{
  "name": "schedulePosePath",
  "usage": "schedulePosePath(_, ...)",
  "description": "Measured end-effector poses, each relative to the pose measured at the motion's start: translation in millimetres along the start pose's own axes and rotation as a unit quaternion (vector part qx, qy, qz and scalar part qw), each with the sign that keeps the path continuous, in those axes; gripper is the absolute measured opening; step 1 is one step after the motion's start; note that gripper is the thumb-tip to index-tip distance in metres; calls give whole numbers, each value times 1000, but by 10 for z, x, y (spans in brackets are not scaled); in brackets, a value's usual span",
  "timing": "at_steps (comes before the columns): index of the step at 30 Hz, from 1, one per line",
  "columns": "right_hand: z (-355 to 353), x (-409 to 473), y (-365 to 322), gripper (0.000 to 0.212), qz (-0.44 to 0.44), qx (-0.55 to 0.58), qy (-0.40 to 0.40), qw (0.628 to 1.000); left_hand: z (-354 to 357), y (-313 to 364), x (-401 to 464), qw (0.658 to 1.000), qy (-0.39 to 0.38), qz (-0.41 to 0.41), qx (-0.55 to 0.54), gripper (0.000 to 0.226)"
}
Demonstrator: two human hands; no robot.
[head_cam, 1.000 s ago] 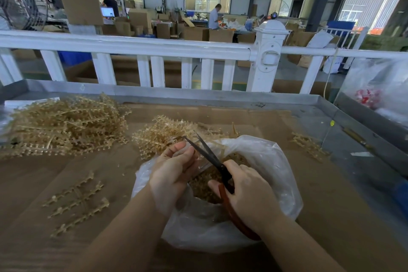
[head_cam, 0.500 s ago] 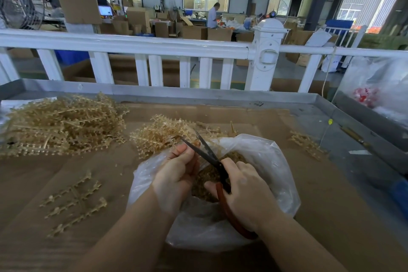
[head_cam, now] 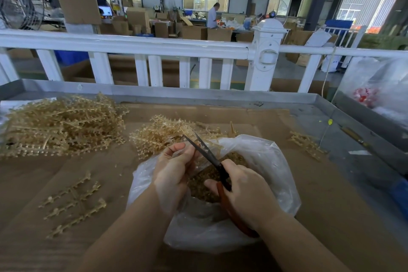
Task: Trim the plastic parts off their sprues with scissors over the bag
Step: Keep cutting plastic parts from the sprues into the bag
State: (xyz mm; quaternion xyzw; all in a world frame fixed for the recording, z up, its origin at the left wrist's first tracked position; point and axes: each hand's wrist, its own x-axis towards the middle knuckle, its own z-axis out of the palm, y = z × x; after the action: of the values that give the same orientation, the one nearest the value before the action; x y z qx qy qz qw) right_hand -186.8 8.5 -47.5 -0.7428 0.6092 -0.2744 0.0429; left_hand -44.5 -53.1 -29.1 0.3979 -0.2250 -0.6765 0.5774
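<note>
Your right hand (head_cam: 247,194) grips the red-handled scissors (head_cam: 217,168), blades parted, over the open plastic bag (head_cam: 271,161) of cut parts on the counter (head_cam: 331,205). Your left hand (head_cam: 174,172) curls its fingers beside the blades; what it pinches is hidden. Untrimmed sprues (head_cam: 59,126) lie piled far left.

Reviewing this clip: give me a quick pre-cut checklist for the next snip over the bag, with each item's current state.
1. Scissors blades parted, ready to cut: ok.
2. Right hand grip on the red handles: ok.
3. Left hand holding a sprue at the blades: cannot tell, its fingers are curled but hide what they hold.
4. Cut point above the open bag: ok.
5. Left fingertips clear of the blades: not ok, they sit right against one blade.
6. Untrimmed sprues at hand: ok, heaped at left.
</note>
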Motion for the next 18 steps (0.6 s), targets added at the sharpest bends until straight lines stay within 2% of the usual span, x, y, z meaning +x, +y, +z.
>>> schedulePosePath(10,-11,-14,-5,32,-1,-22,-5,1000,-32,-11,9,1000,-6,14,5,26)
schedulePosePath(18,1,-20,-9,38,-13,-33,6,999,-4,-19,-9,1000,6,6,27,23)
